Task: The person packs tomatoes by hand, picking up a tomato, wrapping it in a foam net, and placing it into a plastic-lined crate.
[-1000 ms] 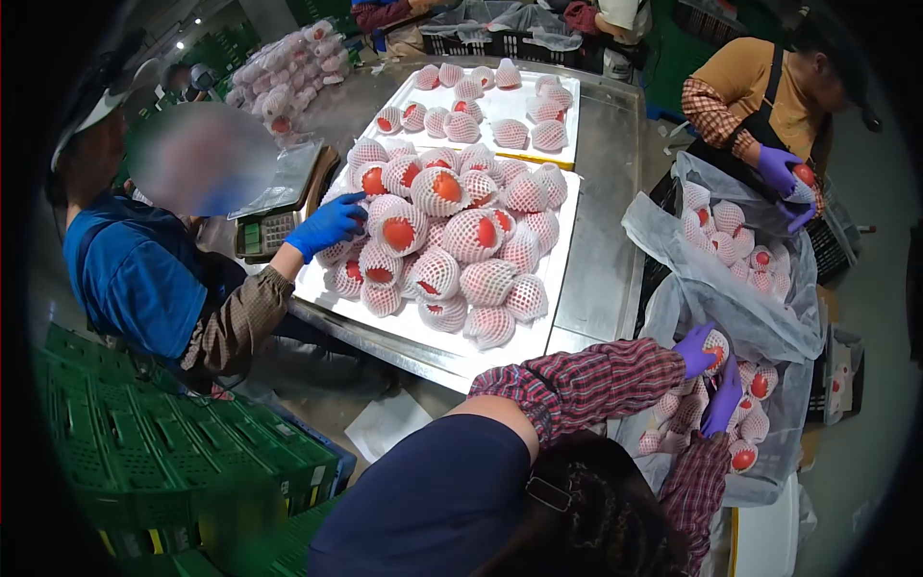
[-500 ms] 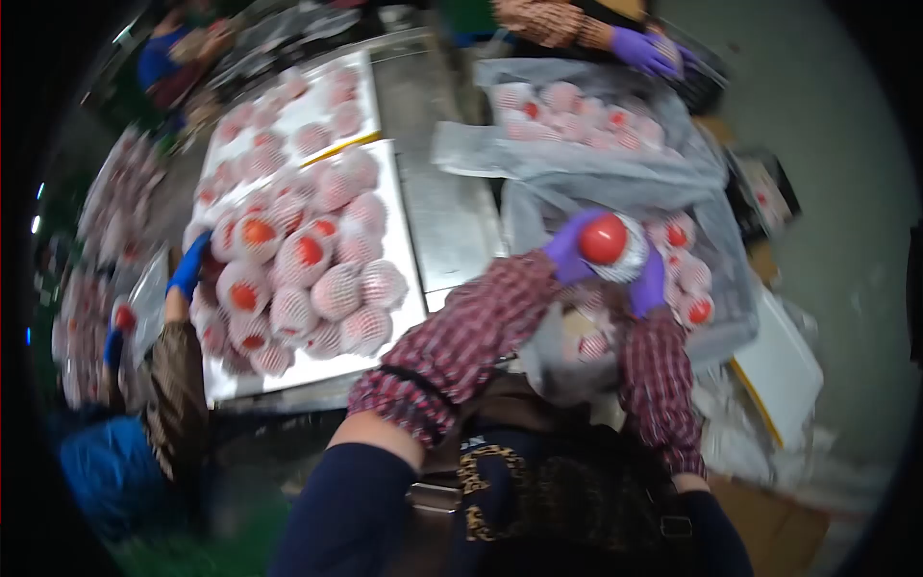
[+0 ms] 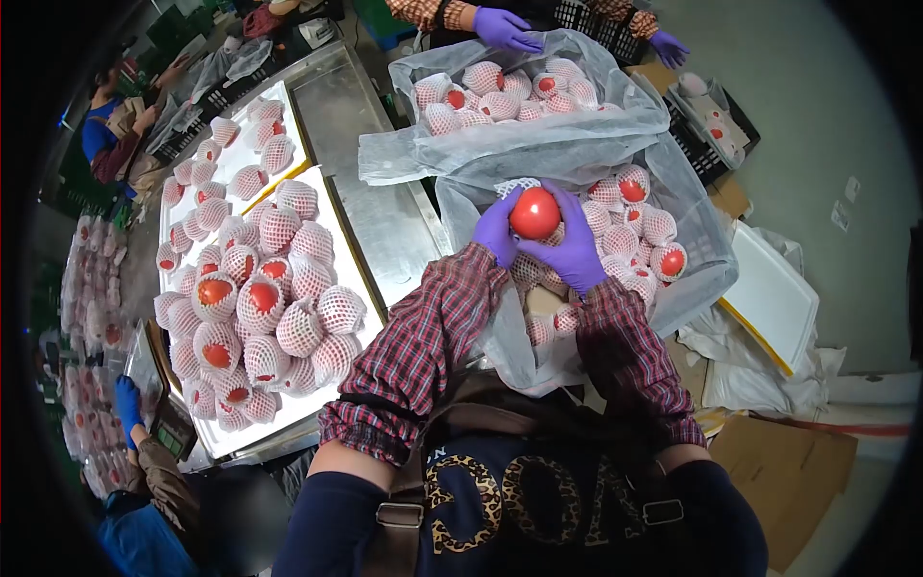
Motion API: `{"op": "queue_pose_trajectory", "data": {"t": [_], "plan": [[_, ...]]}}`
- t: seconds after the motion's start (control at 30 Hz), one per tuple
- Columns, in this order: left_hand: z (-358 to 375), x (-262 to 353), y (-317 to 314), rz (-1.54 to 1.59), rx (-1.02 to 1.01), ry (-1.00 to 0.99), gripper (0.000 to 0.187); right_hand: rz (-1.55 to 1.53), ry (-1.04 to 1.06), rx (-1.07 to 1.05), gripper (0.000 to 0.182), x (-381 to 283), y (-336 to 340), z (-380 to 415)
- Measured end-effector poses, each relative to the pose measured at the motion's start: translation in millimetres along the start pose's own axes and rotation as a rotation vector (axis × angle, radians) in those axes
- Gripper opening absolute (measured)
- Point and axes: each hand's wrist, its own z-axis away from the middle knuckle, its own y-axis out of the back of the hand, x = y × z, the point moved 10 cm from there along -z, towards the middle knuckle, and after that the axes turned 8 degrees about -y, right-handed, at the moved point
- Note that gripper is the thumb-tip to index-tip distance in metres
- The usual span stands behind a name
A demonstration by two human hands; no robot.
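A smooth, shiny red round fruit [image 3: 535, 213] is held between my two purple-gloved hands over a lined crate. My left hand [image 3: 496, 229] is closed around its left side, and my right hand [image 3: 575, 252] grips it from the right with the thumb underneath. White foam netting [image 3: 519, 185] shows just behind the fruit. Below and right of my hands, several net-wrapped fruits [image 3: 660, 227] lie inside the grey plastic liner [image 3: 707, 245]. Part of the crate's contents is hidden by my hands and sleeves.
Left, a white foam board [image 3: 236, 440] bears piled net-wrapped fruits [image 3: 264, 358] beside a metal table [image 3: 399, 231]. Ahead is another lined crate [image 3: 538, 144], near a co-worker's purple-gloved hands [image 3: 505, 29]. Another worker's blue glove [image 3: 128, 404] is at lower left. A white foam lid [image 3: 777, 293] leans at right.
My view has shifted, so the crates and board sit further left. My hands have turned the fruit, and the netting that was below right of it now shows behind it.
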Motion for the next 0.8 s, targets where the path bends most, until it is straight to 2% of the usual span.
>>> {"op": "queue_pose_trajectory", "data": {"t": [0.03,0.13,0.23,0.33,0.37,0.5,0.6,0.73,0.8], "plan": [[4,-13,-4,0.316,0.084,0.197,0.032,-0.078,-0.09,-0.038,0.078,10,-4,0],[5,-6,-8,0.355,0.104,0.177,0.029,-0.217,-0.129,-0.06,0.079,14,-8,-2],[-17,-18,15,0.396,0.103,0.048,0.027,-0.44,-0.252,-0.067,0.08,20,-4,-2],[-35,-28,40,0.211,0.033,-0.095,0.025,-0.392,-0.227,-0.064,0.08,35,0,-3],[-26,-24,22,0.528,0.048,0.032,0.027,-0.412,-0.235,-0.059,0.079,37,1,-3],[-12,-4,0,0.66,0.091,0.084,0.024,-0.504,-0.254,-0.046,0.079,44,3,-2],[-5,4,-8,0.667,0.067,0.089,0.024,-0.632,-0.291,-0.055,0.08,41,3,-4],[6,12,-37,0.323,-0.121,0.085,0.04,-0.739,-0.299,-0.053,0.079,38,2,-4],[10,14,-53,0.176,-0.269,0.058,0.045,-0.48,-0.201,-0.032,0.078,24,7,-3]]}}
